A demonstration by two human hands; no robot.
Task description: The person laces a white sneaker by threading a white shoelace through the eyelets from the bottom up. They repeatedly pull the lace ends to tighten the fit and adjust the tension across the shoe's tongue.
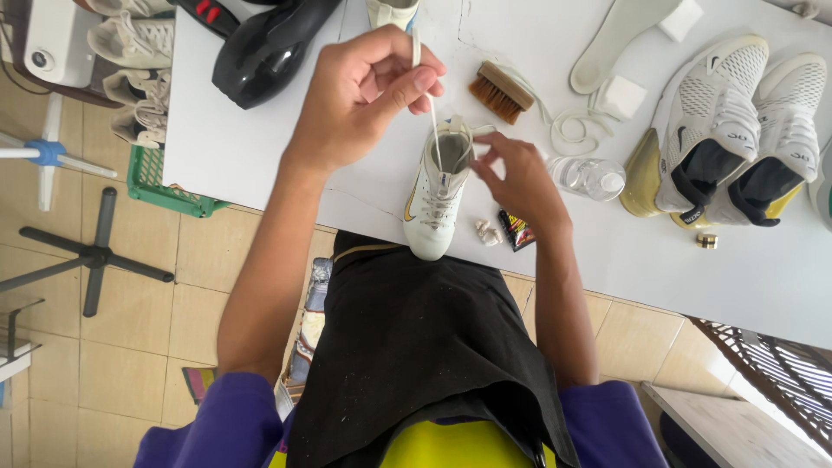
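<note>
White shoe (pixel 436 201): smooth upper, gold side mark, toe at near edge of white table (pixel 260 147), collar open upward. Left hand (pixel 364 91): fingers pinched narrow on flat white lace (pixel 431 113), drawn taut above collar. Right hand (pixel 520 178): fingertips closed on collar rim. Left of shoe: bare tabletop, glossy black rounded appliance (pixel 269 48) at far side. Right of shoe: bristle brush (pixel 500 90) with wooden back, loose lace coil, clear plastic bottle (pixel 589 178) lying just beside right hand, white foam blocks, pair of mesh sneakers (pixel 745 130) well apart.
</note>
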